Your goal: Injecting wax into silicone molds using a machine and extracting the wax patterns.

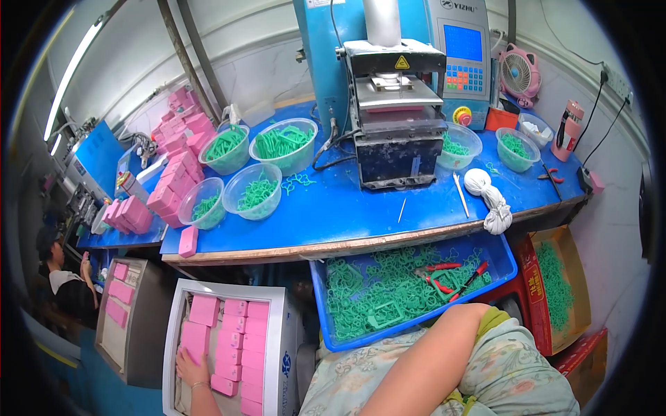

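Resting on a pink block point(195, 338) in the white-framed box point(277, 347), the left hand point(192, 371) is spread, whether gripping I cannot tell; the right hand is out of view. Beyond, the blue tray point(320, 305) sits near the lap point(361, 374), seemingly for easy reach, and bowls point(293, 166) of green loops point(257, 193) flank the press point(395, 156).

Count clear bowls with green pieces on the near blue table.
6: two back-left bowls, two front-left bowls, one bowl right of the press, one bowl farther right. The press may hide more.

The head-worn fisheye looks down, from close, over the blue workbench point(333, 215).
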The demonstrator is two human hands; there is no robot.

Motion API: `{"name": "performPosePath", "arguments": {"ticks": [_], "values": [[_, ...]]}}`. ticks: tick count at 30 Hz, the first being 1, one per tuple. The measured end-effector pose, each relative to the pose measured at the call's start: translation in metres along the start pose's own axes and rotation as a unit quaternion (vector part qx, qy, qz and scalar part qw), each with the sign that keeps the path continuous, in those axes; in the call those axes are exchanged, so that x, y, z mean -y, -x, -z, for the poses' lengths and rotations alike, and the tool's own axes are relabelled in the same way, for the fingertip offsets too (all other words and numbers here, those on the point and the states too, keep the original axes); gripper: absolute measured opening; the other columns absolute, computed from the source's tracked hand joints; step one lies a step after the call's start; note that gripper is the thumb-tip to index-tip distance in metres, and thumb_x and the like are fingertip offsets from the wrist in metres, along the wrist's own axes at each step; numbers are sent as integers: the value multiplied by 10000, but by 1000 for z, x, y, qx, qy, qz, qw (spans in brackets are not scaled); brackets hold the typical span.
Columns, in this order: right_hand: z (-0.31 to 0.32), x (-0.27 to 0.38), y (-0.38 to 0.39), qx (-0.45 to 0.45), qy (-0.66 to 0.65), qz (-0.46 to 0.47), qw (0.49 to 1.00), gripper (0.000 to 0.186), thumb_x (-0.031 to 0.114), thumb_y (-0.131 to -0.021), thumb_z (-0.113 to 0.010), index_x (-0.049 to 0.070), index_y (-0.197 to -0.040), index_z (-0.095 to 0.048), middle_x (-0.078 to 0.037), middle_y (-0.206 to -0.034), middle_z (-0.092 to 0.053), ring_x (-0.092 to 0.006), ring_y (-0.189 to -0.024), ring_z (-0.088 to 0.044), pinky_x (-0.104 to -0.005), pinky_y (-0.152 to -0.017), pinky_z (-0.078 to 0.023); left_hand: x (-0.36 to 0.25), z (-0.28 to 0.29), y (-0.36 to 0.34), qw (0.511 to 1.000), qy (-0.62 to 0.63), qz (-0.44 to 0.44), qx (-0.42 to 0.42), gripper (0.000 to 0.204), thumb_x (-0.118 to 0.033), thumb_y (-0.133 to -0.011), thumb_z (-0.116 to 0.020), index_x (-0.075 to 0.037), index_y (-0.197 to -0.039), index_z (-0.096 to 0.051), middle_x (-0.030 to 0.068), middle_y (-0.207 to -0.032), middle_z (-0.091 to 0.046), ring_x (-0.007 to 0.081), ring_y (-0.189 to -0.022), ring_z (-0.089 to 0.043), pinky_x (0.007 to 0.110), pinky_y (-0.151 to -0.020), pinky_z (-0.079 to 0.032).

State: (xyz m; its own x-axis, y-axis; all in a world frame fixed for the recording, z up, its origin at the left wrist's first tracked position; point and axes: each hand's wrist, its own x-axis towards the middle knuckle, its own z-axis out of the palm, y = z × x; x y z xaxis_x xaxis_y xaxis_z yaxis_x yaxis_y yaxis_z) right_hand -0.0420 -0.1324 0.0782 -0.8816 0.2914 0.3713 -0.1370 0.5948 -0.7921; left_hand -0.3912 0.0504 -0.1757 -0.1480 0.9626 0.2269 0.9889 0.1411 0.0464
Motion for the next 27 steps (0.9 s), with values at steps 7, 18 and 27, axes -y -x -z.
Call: {"name": "performPosePath", "arguments": {"ticks": [7, 18, 27], "values": [[0, 4, 7, 11, 19, -4, 1000, 259, 260, -772, -543, 17, -857, -574, -177, -776, -583, -336, -714, -568, -409, -592, -439, 1, -1, 0, 1000, -10, -5, -16, 660, -428, -739, -613, -79, -1264, -418, 159, -1310, -392, 318, -1224, -348, 457, -1007, -262], [2, 9, 16, 2, 58, -23, 998, 249, 237, -762, -546, 13, -863, -585, -170, -776, -585, -324, -703, -571, -404, -575, -440, 2, -4, 0, 1000, -19, -1, -23, 676, -459, -732, -619, -78, -1257, -428, 160, -1310, -394, 311, -1228, -349, 460, -1004, -271], [3, 16, 24, 2, 85, -39, 996, 242, 218, -753, -549, 10, -868, -594, -164, -776, -586, -315, -694, -573, -399, -561, -440, -13, 9, 1, 998, -46, 28, 31, 820, -492, -697, -645, -82, -1337, -338, 217, -1364, -322, 331, -1286, -277, 470, -1033, -237]]}}
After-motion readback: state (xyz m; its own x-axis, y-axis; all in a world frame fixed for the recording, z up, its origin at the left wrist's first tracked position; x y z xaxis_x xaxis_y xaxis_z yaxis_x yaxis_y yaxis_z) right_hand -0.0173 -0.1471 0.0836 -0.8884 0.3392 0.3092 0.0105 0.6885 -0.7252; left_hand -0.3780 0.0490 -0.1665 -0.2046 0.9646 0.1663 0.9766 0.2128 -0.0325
